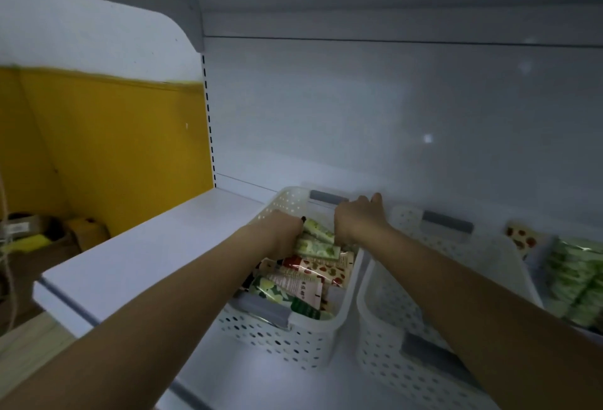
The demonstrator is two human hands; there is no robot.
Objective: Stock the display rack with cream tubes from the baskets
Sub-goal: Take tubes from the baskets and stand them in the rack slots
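Forearms (195, 295) reach into basket (293, 338); left hand (284, 230) grips green tubes (318, 248), right hand (357, 218) hides its fingers, grasp unclear.

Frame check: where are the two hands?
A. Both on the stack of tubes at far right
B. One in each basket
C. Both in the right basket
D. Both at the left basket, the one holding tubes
D: the left hand grips cream tubes inside the left basket, and the right hand is at that basket's far end; neither is in the right basket.
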